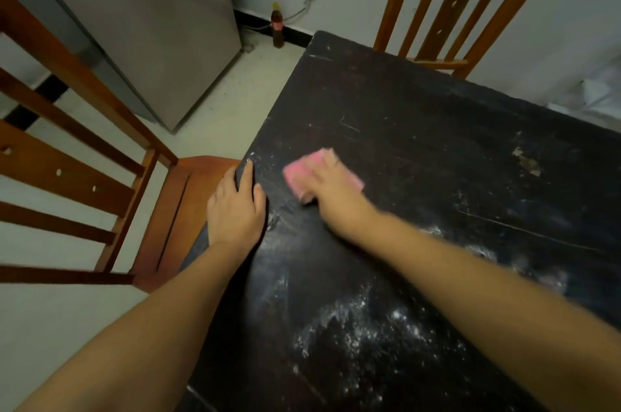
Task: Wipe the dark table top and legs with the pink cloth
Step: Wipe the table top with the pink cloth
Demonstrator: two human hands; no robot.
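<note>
The dark table top fills the right half of the view, scratched and dusted with white powder near its front. My right hand presses the folded pink cloth flat on the table near its left edge; hand and cloth are motion-blurred. My left hand rests on the table's left edge, its fingers lying over the rim. The table legs are hidden.
A wooden chair stands close against the table's left side, its seat beside my left hand. A second wooden chair is behind the far edge. A grey fridge and a brown bottle stand by the wall.
</note>
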